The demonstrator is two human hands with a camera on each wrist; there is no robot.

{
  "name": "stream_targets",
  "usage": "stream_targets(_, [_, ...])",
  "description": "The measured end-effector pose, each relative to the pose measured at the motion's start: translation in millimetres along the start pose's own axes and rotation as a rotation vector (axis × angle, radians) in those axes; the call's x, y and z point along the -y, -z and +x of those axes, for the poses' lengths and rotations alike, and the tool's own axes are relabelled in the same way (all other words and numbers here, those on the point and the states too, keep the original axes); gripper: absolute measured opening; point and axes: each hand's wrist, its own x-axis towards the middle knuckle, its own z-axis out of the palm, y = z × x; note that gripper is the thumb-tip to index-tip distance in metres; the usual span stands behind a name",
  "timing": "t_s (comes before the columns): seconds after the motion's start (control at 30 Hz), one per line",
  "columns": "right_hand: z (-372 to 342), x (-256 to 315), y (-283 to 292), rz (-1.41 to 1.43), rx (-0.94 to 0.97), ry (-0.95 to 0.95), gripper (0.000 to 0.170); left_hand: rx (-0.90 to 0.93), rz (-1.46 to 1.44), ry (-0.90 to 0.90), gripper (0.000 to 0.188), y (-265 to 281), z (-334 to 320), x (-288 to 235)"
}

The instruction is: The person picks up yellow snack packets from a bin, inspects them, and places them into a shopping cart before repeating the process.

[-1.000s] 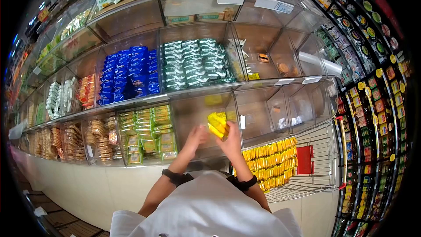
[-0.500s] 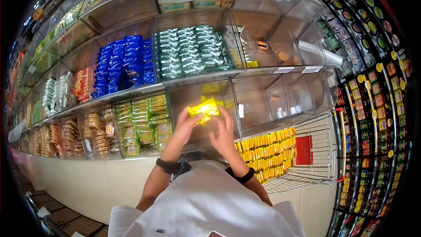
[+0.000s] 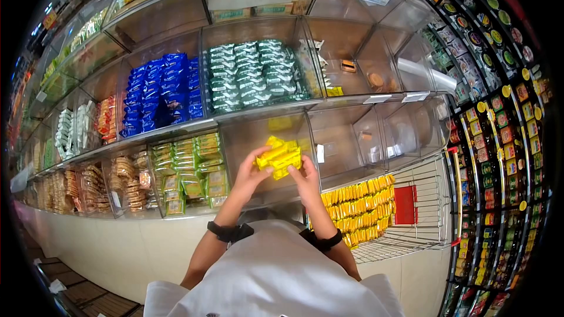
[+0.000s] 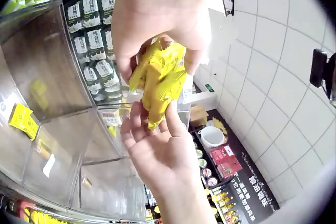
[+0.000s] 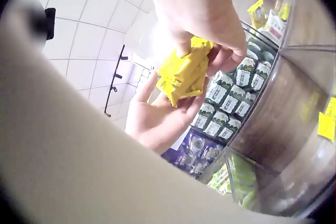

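Observation:
Several small yellow snack packets (image 3: 281, 157) are bunched together between my two hands, in front of a lower bin (image 3: 235, 132). My left hand (image 3: 249, 174) grips the bunch from the left, its thumb on the near side. From the right, my right hand (image 3: 305, 181) holds the other end with thumb and fingers. In the left wrist view the yellow wrappers (image 4: 161, 79) stretch from the left hand above to the right hand's fingertips below. The right wrist view shows the packets (image 5: 185, 71) overlapping in a stack.
A wire shopping cart (image 3: 432, 223) with rows of yellow packets (image 3: 358, 208) stands at the right. Bins hold green-and-white packets (image 3: 252, 76), blue packets (image 3: 161, 91) and green packets (image 3: 191, 170). Clear dividers separate the bins. A dark goods rack (image 3: 499, 158) rises at far right.
The yellow packets went from the right hand to between both hands, shifting left. The left hand, empty a second ago, now grips them too.

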Motion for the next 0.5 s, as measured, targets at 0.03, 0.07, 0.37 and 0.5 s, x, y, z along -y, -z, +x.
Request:
stream_targets(0.03, [0, 2, -1, 0.017, 0.010, 0.006, 0.040, 0.008, -0.020, 0.007, 0.050, 1, 0, 0])
stream_targets(0.07, [0, 3, -1, 0.034, 0.020, 0.012, 0.040, -0.008, 0.007, -0.031, 0.051, -1, 1, -1])
stream_targets(0.37, [-1, 6, 7, 0.750, 0.202, -0.279, 0.038, 0.071, 0.387, -0.182, 0.060, -11, -5, -3])
stream_targets(0.5, [5, -5, 19, 0.792, 0.367, -0.319, 0.042, 0.065, 0.472, -0.245, 0.059, -21, -5, -6])
